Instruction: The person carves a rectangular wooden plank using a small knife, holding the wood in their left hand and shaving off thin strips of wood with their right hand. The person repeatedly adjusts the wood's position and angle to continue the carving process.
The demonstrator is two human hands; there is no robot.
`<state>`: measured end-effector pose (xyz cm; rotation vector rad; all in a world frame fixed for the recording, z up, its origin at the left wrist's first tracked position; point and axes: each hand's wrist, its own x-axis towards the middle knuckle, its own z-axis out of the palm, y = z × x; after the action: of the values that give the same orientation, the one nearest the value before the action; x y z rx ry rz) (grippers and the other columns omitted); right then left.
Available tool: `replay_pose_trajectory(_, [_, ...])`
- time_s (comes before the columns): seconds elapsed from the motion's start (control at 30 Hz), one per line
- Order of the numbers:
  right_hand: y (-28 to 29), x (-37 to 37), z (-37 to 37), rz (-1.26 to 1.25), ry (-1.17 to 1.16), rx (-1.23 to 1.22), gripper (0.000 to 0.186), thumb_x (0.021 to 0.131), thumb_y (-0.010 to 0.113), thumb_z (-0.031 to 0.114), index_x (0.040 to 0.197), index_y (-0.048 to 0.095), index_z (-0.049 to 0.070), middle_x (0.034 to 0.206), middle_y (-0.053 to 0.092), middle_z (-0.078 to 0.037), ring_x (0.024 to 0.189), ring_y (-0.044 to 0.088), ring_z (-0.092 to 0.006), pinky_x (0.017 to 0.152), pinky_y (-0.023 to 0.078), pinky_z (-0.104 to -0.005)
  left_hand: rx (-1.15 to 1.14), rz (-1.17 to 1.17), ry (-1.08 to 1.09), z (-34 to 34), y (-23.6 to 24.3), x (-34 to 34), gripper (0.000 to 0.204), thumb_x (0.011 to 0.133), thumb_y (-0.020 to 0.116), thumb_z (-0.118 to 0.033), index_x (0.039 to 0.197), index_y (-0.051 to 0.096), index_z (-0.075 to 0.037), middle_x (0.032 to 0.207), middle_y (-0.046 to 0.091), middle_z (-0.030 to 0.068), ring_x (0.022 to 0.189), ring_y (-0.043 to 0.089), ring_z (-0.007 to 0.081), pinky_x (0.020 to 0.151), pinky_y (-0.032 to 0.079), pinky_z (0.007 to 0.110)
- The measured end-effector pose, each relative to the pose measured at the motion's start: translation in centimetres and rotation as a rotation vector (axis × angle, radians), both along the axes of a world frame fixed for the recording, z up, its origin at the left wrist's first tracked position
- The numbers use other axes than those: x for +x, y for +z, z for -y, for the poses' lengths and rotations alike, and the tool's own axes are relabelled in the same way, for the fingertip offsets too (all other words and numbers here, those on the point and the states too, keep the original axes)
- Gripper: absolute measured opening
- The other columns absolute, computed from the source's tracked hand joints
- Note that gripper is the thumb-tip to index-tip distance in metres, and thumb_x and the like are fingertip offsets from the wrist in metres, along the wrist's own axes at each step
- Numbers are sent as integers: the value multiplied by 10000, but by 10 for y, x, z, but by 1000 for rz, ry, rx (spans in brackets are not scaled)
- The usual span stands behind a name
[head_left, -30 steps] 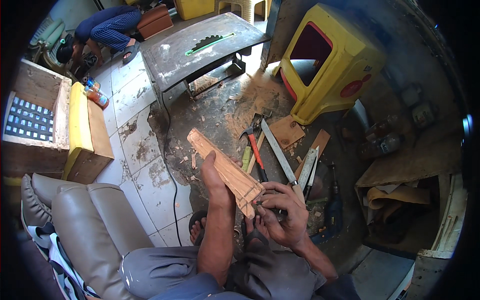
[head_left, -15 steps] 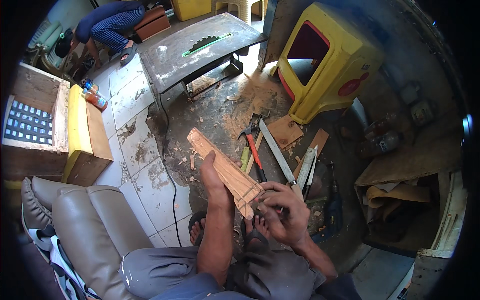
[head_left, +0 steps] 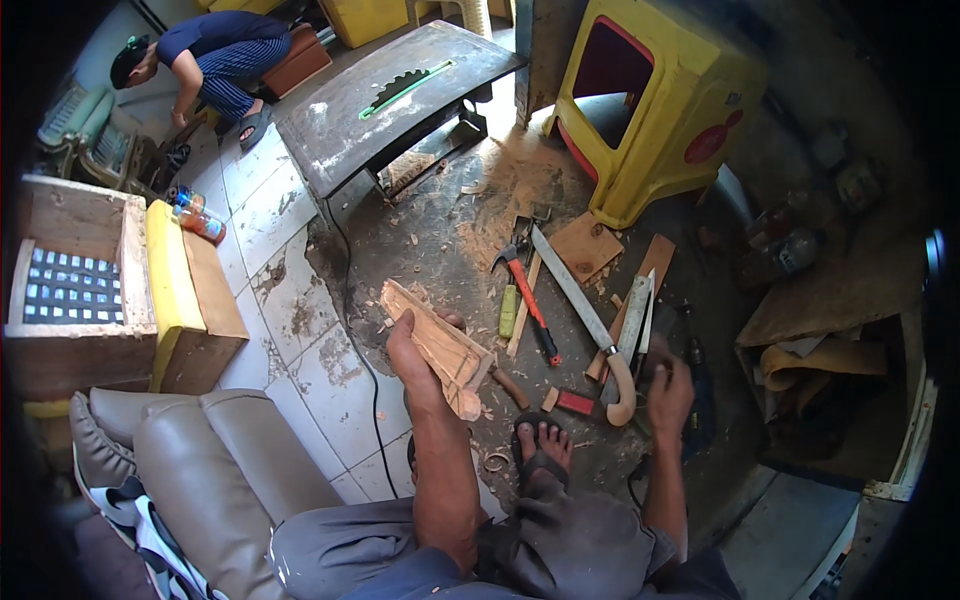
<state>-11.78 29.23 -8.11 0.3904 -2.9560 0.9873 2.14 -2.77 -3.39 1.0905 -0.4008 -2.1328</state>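
My left hand (head_left: 408,355) is closed around a tapered block of pale wood (head_left: 438,345) with lines marked near its lower end. Over on the right, my right hand (head_left: 670,395) is held near the dark power drill (head_left: 697,365); its fingers are blurred and partly in shadow, so what they hold, if anything, is unclear. Between the hands lie a hammer with an orange-red handle (head_left: 528,303), a long blade with a curved wooden handle (head_left: 621,385), a yellow-green handled tool (head_left: 508,311) and a red block-like piece (head_left: 575,402). A brown wooden handle (head_left: 511,388) shows beside the block.
A low black saw table (head_left: 330,125) with a toothed blade (head_left: 400,92) stands ahead. At right rises a yellow plastic stool (head_left: 640,170). A person (head_left: 215,70) crouches at far left. A black cable (head_left: 365,365) crosses the tiles beside a grey-brown sofa (head_left: 225,450).
My right hand has left the wood's lower end and moved right, towards the drill. My left hand still grips the block. The person at far left has raised their head.
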Motion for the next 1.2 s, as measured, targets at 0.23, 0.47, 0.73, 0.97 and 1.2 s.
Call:
replay_pose_trajectory(0.23, [-61,1,-78,76,-175,425,353,932,596,87,1267,642,-15,1234,636,-281,1184,599,-441,1008,473,-480,-63,157,-12,3,-2,-3,363,1049,369,-276,1176,483,44,855,605,162,760,631,276,705,535,396])
replay_pose_trajectory(0.47, [-58,31,8,130,255,-26,281,926,630,138,1162,672,-8,1158,666,-219,1127,607,-423,986,481,-470,-109,219,70,4,-3,-15,366,1049,447,-312,1145,523,32,912,636,200,787,647,309,721,552,429])
replay_pose_trajectory(0.73, [-120,80,124,311,651,182,505,889,716,264,1331,576,64,1217,604,-232,1145,610,-412,952,507,-518,-175,109,-206,15,-37,-3,313,1040,511,-257,1237,461,-19,981,633,173,816,670,300,740,608,465])
replay_pose_trajectory(0.97, [-130,71,137,505,629,50,397,831,705,220,1168,623,25,1122,644,-232,1054,642,-433,929,521,-520,-129,148,-150,3,-27,8,301,1034,509,-193,1299,417,-85,981,603,143,818,672,285,709,621,440])
replay_pose_trajectory(1.2, [-101,52,116,689,499,-2,350,850,664,223,1087,580,-21,1032,660,-260,963,673,-428,843,513,-505,-150,151,-130,-13,-31,26,375,1019,504,-177,1363,385,-86,957,578,134,785,664,267,654,607,420])
